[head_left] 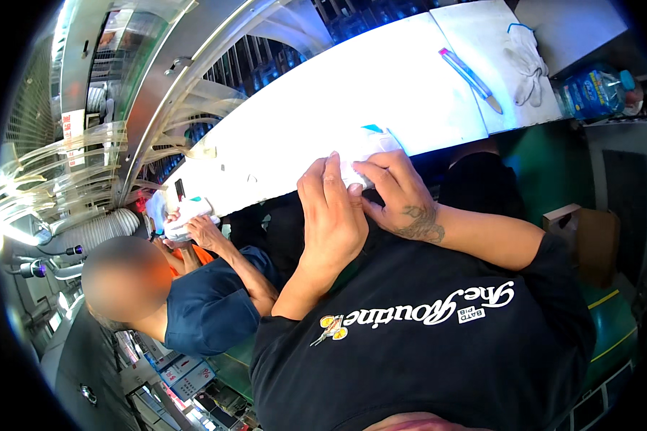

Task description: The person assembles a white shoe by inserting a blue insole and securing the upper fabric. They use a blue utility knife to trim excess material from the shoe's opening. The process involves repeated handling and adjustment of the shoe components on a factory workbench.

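Note:
A white shoe (pixel 378 145) with a small teal patch is held over the near edge of the brightly lit white worktop (pixel 302 129). My left hand (pixel 331 208) is on its left side, fingers bent and pressed together against it. From the right, my right hand (pixel 399 188), tattooed near the wrist, pinches the shoe's near end with thumb and forefinger. The fingertips of both hands nearly meet there. Glare washes out much of the shoe, and my hands cover its near part.
At left a co-worker (pixel 216 302) handles another white shoe (pixel 188 219). Rightward on the worktop lie a slim blue tool (pixel 471 79) with a tan tip and a white glove (pixel 526 68). Beyond stands a blue-labelled bottle (pixel 595 93). A cardboard box (pixel 598 244) is low at right.

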Motion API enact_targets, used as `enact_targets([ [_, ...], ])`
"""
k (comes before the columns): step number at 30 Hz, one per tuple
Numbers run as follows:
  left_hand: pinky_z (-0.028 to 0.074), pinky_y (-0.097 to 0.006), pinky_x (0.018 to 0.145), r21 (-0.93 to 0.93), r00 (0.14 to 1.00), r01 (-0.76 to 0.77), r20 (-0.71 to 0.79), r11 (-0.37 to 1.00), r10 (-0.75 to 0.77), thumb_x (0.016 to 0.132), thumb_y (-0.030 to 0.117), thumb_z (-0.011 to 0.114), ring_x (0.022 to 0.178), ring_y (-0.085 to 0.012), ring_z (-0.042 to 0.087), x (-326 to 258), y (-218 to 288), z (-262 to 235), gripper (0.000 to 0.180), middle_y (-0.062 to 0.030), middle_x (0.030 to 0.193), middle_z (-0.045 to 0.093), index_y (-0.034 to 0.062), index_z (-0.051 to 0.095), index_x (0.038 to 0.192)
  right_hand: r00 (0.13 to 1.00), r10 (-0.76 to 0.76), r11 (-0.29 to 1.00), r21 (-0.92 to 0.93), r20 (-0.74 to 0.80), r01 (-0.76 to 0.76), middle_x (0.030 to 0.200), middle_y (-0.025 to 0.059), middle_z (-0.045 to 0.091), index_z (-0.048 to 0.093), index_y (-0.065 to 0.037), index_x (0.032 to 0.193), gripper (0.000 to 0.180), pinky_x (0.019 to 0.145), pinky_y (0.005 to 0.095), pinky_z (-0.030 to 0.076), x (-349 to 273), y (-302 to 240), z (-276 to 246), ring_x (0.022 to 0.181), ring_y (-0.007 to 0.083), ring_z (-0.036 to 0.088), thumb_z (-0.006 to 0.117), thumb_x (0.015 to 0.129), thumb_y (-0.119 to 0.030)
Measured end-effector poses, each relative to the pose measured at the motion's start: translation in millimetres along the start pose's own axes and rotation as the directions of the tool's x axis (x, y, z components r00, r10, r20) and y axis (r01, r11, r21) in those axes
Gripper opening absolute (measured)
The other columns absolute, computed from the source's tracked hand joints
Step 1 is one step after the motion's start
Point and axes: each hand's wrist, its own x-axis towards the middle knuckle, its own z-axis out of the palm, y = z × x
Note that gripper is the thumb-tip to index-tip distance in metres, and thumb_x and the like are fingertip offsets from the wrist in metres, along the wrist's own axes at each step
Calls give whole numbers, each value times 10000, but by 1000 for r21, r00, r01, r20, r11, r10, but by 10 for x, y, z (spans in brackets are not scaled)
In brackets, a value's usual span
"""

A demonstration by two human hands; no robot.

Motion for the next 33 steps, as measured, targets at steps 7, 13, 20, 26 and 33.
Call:
enact_targets([
  [7, 510, -526, 1006, -77, 985, 43, 169, 996, -30, 963, 57, 723, 1158, -478, 561, 147, 6, -160, 633, -349, 1291, 526, -176, 462, 1491, 978, 115, 979, 149, 172, -141, 1039, 138, 580, 585, -70, 1019, 357, 793, 441, 506, 106, 144, -74, 938, 340, 617, 874, 819, -135],
  [13, 533, -499, 983, -167, 978, -26, 201, 986, 59, 851, 166, 896, 1164, -444, 593, 262, -215, -172, 660, -285, 1299, 561, -72, 581, 1380, 947, 91, 966, 202, 307, -159, 946, 111, 563, 548, -81, 952, 350, 747, 443, 489, 284, 322, -161, 858, 327, 601, 857, 849, -210],
  [20, 573, -519, 967, -122, 989, -147, -12, 982, 146, 818, 210, 924, 1065, -399, 649, 271, -343, 14, 547, -215, 1160, 654, -31, 671, 1238, 877, 125, 925, 264, 464, -272, 871, 77, 591, 548, -95, 958, 389, 722, 429, 490, 442, 436, -210, 783, 296, 615, 881, 858, -268],
  [26, 585, -510, 935, -115, 987, -144, -92, 983, 133, 787, 171, 933, 1030, -390, 659, 261, -351, 104, 490, -195, 1114, 671, -11, 682, 1167, 773, 270, 899, 137, 574, -416, 941, 87, 601, 551, -81, 1047, 556, 757, 405, 524, 571, 537, -295, 826, 268, 612, 957, 800, -370],
  [33, 558, -453, 880, -147, 992, -103, -88, 984, 90, 842, 143, 894, 1044, -397, 660, 240, -434, 108, 472, -226, 1136, 649, -26, 653, 1211, 846, 360, 927, -47, 394, -372, 1148, 138, 622, 573, -80, 1161, 549, 883, 453, 550, 140, 434, -186, 1032, 332, 672, 904, 877, -413],
])
